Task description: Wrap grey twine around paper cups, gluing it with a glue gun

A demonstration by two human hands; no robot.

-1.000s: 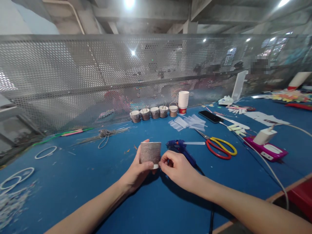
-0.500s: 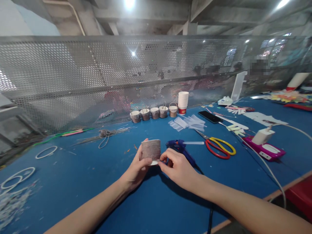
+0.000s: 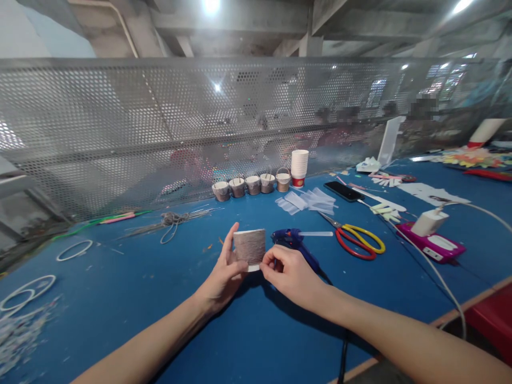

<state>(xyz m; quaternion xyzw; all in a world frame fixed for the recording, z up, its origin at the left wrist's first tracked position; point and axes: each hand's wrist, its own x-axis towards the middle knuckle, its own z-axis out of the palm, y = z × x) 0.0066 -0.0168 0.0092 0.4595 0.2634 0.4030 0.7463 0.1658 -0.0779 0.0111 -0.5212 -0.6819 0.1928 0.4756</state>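
Observation:
A small paper cup (image 3: 250, 249), wound round with grey-brown cord and with a white band showing at its lower edge, is held above the blue table. My left hand (image 3: 224, 272) grips it from the left, thumb across the front near the white band, other fingers mostly behind. My right hand (image 3: 291, 274) is closed in a pinch against the cup's lower right edge; what lies between the fingertips is too small to make out. Just behind that hand lies a blue glue gun (image 3: 294, 240) with a clear glue stick (image 3: 316, 233) in it.
Scissors (image 3: 356, 240) with red and yellow handles lie right of the glue gun. Farther back are cord-wrapped cups (image 3: 253, 185), stacked paper cups (image 3: 299, 166), glue sticks (image 3: 306, 200) and a phone (image 3: 344, 191). Grey cord (image 3: 174, 218) lies left; a purple power strip (image 3: 432, 245) sits right.
The cup has turned slightly in my left hand, and a left finger behind it now reaches higher. My right hand keeps its pinch at the cup's lower edge.

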